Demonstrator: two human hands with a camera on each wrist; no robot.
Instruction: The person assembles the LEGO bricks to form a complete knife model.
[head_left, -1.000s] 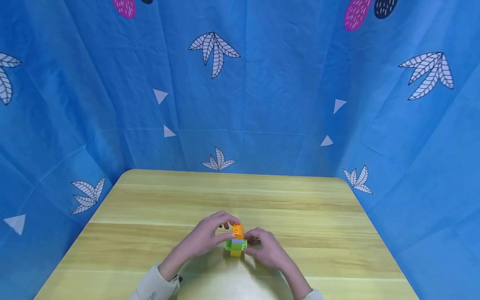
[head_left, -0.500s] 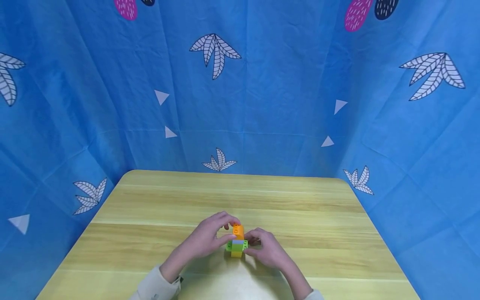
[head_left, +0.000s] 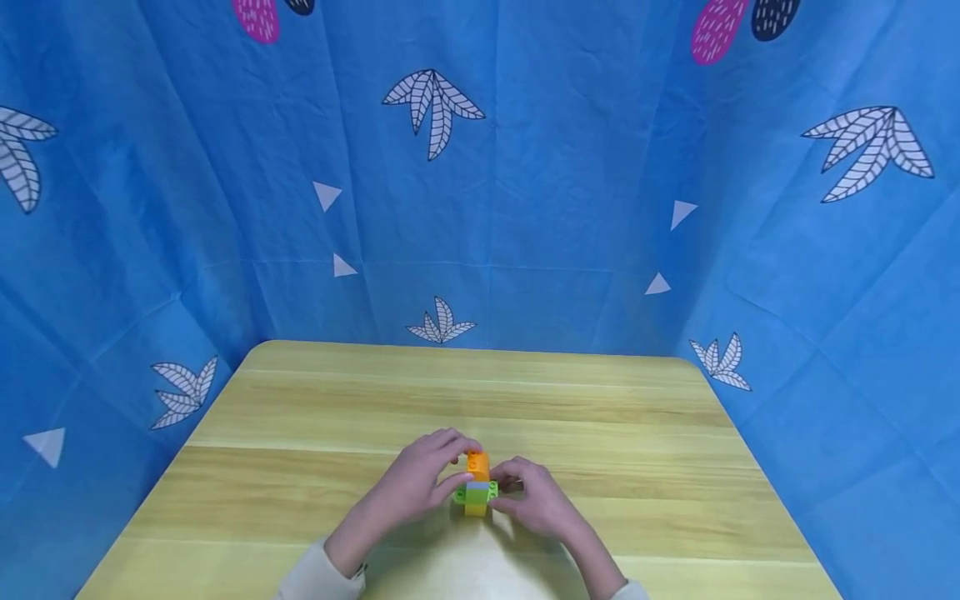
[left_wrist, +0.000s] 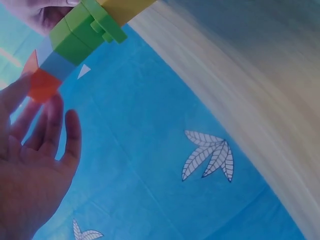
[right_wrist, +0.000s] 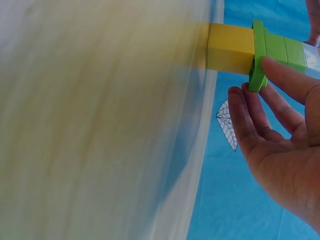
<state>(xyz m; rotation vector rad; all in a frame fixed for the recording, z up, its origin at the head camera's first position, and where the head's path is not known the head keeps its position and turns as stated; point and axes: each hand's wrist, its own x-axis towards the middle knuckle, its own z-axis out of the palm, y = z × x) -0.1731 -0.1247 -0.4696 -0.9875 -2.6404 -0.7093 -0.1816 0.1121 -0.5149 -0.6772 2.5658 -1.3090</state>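
A small tower of toy building bricks stands upright near the middle of the table. Its base is a yellow brick (right_wrist: 230,47), with a wider green plate (right_wrist: 258,55) on top of it. Above come green bricks (left_wrist: 75,34), a light blue brick (head_left: 477,485) and, topmost, an orange brick (head_left: 477,465). My left hand (head_left: 420,479) pinches the orange brick between thumb and fingers, as the left wrist view also shows. From the other side, my right hand (head_left: 536,500) holds the green plate's edge between thumb and fingertips.
The wood-grain table (head_left: 330,392) has rounded far corners. A blue curtain (head_left: 555,167) printed with leaves and triangles hangs behind it and along both sides. Light sleeves (head_left: 322,575) cover the forearms at the bottom edge.
The head view has shifted slightly. My left hand sits a touch lower around the orange brick; my right hand keeps its hold and the tower stays in place.
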